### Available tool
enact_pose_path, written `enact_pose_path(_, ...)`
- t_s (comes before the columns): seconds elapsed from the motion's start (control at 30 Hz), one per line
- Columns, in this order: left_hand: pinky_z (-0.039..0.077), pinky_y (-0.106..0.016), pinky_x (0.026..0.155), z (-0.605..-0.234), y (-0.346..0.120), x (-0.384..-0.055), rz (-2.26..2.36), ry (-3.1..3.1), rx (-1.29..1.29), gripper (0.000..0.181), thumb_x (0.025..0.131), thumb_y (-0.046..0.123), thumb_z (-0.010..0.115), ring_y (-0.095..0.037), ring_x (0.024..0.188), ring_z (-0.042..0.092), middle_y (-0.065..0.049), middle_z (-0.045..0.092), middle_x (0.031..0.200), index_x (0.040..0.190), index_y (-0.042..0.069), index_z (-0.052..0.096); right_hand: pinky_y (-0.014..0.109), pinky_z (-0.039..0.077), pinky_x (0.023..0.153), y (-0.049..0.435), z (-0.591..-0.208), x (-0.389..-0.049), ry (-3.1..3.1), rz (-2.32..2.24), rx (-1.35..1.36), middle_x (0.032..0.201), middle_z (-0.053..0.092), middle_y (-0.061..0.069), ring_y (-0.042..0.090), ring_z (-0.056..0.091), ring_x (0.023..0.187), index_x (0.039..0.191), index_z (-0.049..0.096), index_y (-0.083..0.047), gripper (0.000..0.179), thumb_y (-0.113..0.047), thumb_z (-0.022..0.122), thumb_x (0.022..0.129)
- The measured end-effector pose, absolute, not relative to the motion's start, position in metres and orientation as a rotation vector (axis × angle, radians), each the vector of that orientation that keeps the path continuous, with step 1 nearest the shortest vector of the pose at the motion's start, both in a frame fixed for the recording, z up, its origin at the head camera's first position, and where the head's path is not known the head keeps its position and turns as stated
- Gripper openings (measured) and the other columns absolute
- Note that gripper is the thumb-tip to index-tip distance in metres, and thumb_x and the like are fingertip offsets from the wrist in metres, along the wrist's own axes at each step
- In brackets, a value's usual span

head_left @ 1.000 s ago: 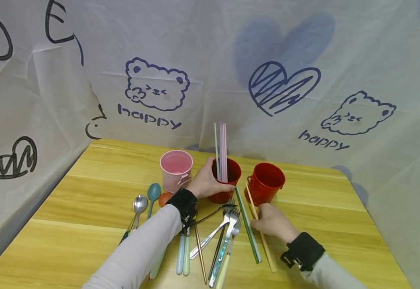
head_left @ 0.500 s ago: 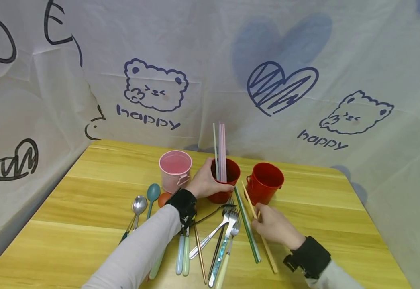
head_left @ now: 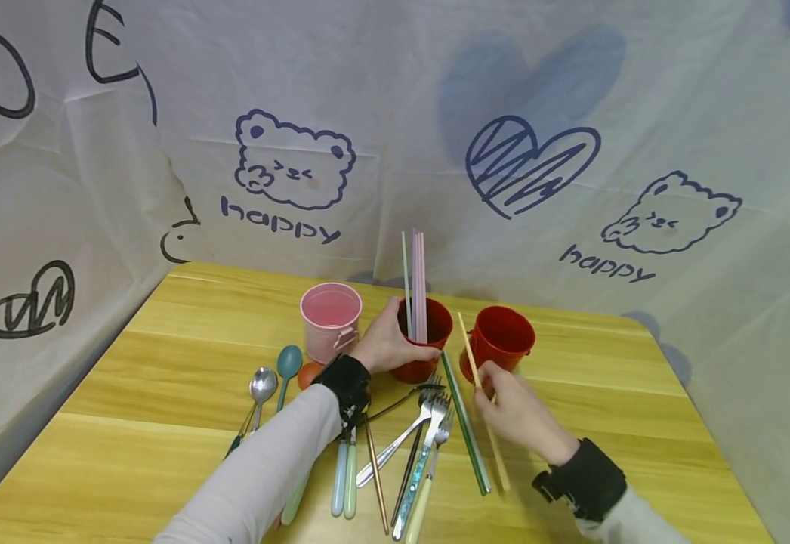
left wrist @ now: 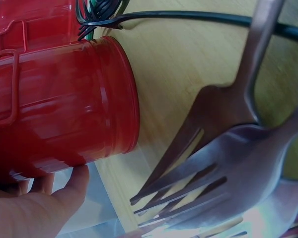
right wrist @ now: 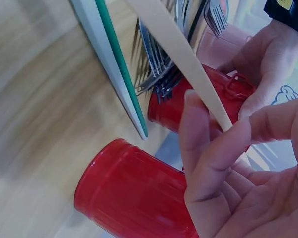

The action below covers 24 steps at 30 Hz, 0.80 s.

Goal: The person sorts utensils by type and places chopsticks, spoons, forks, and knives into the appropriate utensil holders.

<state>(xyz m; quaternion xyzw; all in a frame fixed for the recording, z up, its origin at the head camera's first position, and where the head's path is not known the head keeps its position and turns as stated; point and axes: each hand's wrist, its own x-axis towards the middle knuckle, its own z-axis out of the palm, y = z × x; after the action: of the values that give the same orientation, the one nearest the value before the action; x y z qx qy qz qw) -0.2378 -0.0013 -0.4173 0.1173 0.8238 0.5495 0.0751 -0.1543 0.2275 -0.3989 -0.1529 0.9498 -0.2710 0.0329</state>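
Beside the right red cup (right wrist: 134,193), pinching a stick (right wrist: 186,64) in the right hand (head_left: 517,408), probably light, stiff and slightly slippery, best held near mid-length; farther left, gripping the other red cup (left wrist: 64,109) with the left hand (head_left: 391,344).

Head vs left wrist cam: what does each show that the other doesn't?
Head only: right hand pinching a tan chopstick, the pink sticks standing in the held red bucket, the pink bucket and the teal spoon.

Left wrist only: the wire handle on the held bucket's side.

Both: left hand gripping that bucket, the other red bucket, some forks and the wooden tabletop.
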Motion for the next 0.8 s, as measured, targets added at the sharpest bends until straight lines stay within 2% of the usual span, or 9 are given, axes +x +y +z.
enact_pose_path(0.23,0.048,-0.051,0.11,-0.419,-0.001,-0.24,1.633,2.487,0.363,0.091,0.073,0.025,0.091,-0.031,0.125,0.057,-0.013,0.055,0.139,0.144,0.012,0.034,0.022,0.039,0.046,0.224,-0.395,-0.158,3.061,-0.947,-0.549,0.07,0.055,0.001,0.007,0.043,0.052,0.101,0.057,-0.004,0.006,-0.003,0.059,0.096)
enact_pose_path(0.5,0.047,-0.051,0.111,-0.419,-0.001,-0.239,1.617,2.496,0.355,0.091,0.074,0.025,0.09,-0.031,0.126,0.057,-0.013,0.055,0.14,0.144,0.011,0.034,0.022,0.039,0.049,0.216,-0.389,-0.165,3.183,-1.097,-0.592,0.07,0.056,0.001,0.006,0.042,0.052,0.11,0.057,-0.003,0.011,-0.006,0.058,0.1)
enact_pose_path(0.8,0.046,-0.051,0.111,-0.418,-0.001,-0.239,1.619,2.493,0.342,0.091,0.074,0.026,0.09,-0.031,0.125,0.057,-0.012,0.055,0.14,0.144,0.012,0.034,0.022,0.047,0.053,0.204,-0.371,-0.182,3.209,-1.394,-0.678,0.079,0.067,0.014,0.009,0.058,0.06,0.111,0.057,-0.001,0.011,-0.007,0.056,0.102)
